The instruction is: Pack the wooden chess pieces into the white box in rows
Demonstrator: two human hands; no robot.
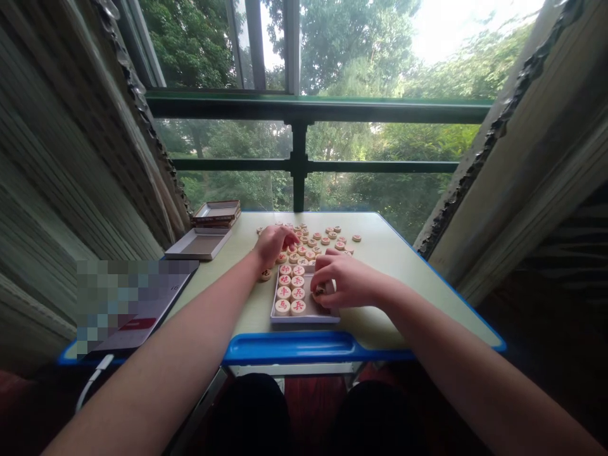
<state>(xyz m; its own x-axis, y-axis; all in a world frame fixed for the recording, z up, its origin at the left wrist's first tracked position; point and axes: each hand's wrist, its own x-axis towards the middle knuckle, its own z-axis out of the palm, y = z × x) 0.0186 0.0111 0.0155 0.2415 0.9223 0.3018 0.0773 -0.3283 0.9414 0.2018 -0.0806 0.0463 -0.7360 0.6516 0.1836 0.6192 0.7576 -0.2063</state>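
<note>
A shallow white tray point(304, 316) lies near the table's front edge, holding two rows of round wooden chess pieces point(291, 292) with red characters. My right hand point(344, 282) rests over the tray's right side, fingers pinched on a wooden piece point(319, 292). My left hand point(274, 244) reaches beyond the tray into the heap of loose pieces point(317, 240), fingers curled over them; what it holds is hidden. One loose piece point(265, 275) lies by my left wrist.
The pale table point(408, 285) has a blue rim and a blue front groove point(294, 347). An open box lid point(198, 243) and a flat box point(216, 213) sit at the back left. A tablet with a white cable point(137, 310) lies at left. Window railing stands behind.
</note>
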